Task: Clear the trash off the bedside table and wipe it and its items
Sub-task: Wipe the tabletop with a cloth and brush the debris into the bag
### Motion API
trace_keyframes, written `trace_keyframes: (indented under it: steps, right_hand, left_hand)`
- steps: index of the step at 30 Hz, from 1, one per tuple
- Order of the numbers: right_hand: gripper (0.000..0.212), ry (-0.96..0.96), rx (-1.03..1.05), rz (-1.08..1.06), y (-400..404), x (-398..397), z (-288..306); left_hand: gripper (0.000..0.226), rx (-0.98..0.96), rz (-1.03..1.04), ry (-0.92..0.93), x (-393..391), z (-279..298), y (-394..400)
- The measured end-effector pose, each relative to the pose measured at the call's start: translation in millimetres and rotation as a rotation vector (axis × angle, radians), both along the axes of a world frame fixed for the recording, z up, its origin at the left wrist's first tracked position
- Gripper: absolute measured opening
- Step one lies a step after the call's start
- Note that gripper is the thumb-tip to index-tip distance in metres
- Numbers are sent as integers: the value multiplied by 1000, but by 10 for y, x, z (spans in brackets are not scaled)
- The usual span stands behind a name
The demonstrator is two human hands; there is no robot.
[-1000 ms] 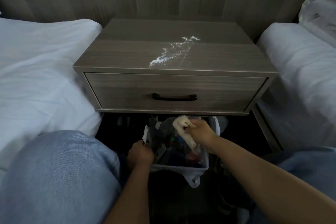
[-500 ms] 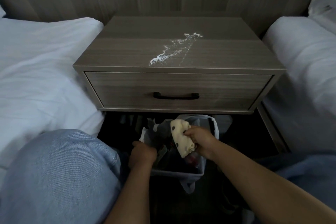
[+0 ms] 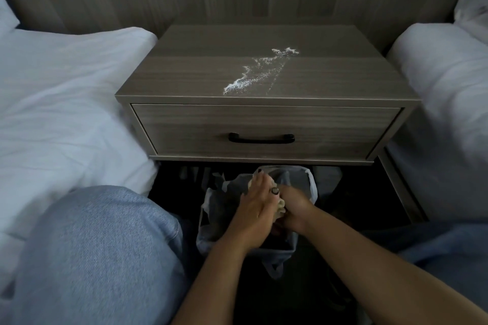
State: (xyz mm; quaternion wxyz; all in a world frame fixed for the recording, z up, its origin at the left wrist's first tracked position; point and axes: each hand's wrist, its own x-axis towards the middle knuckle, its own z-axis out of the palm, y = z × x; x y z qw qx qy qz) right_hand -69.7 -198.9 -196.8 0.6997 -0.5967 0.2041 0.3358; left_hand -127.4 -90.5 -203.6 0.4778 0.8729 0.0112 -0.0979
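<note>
The grey wood bedside table (image 3: pixel 184 79) carries a streak of white powder (image 3: pixel 256 72) on its top. Below its drawer stands a small bin lined with a plastic bag (image 3: pixel 310 187), holding dark trash. Over the bin my right hand (image 3: pixel 295 208) grips a pale spotted cloth (image 3: pixel 280 206), mostly hidden between my hands. My left hand (image 3: pixel 253 208) lies flat against the cloth with its fingers straight, reaching over the bin.
White beds flank the table, one on the left (image 3: pixel 66 103) and one on the right (image 3: pixel 443 113). The drawer has a black handle (image 3: pixel 261 138). My knees in blue jeans (image 3: pixel 100 250) sit on either side of the bin. The floor under the table is dark.
My left hand has left the bin's rim and moved right onto the cloth. My right hand has lowered slightly, and the cloth is now pressed between both hands.
</note>
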Motion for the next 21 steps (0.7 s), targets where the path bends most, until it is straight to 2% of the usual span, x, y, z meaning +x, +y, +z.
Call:
trace_keyframes:
  steps: [3, 4, 6, 8, 10, 11, 13, 16, 21]
  right_hand:
    - [25, 12, 29, -47, -2, -23, -5]
    - [25, 1, 32, -59, -10, -23, 12]
    - [25, -5, 18, -91, -20, -5, 70]
    - [21, -11, -40, -101, -5, 8, 144]
    - [20, -30, -133, -79, -4, 8, 200]
    - [24, -64, -202, -42, -16, 4, 228]
    - [28, -187, -323, 54, -50, -16, 333]
    - [24, -428, -449, 118, -105, -4, 665]
    - [17, -719, -411, 240, -242, 53, 1429]
  left_hand:
    - [53, -3, 201, 76, -27, -23, 79]
    - [57, -15, 224, 31, -28, -8, 83]
    - [61, -4, 105, -59, -20, 30, 50]
    - [62, -13, 34, 30, -11, 62, 18]
    - [64, -34, 131, 130, 5, 70, 59]
    - [64, -30, 205, 129, 2, 90, 89]
    - [60, -59, 322, 13, -14, 185, 112]
    - [50, -365, 438, -125, 60, 346, 88]
    - [45, -866, 621, -99, 145, 618, 129]
